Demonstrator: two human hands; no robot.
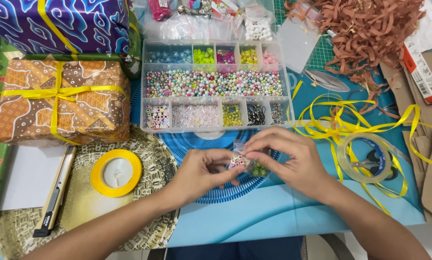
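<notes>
Two bare hands meet near the middle of the worktop, over a blue ridged disc [211, 142]. The left hand [201, 173] and right hand [285, 161] both pinch a small clear bag of beads [245, 162] between their fingertips. A compartmented bead box [216, 86] sits just beyond.
</notes>
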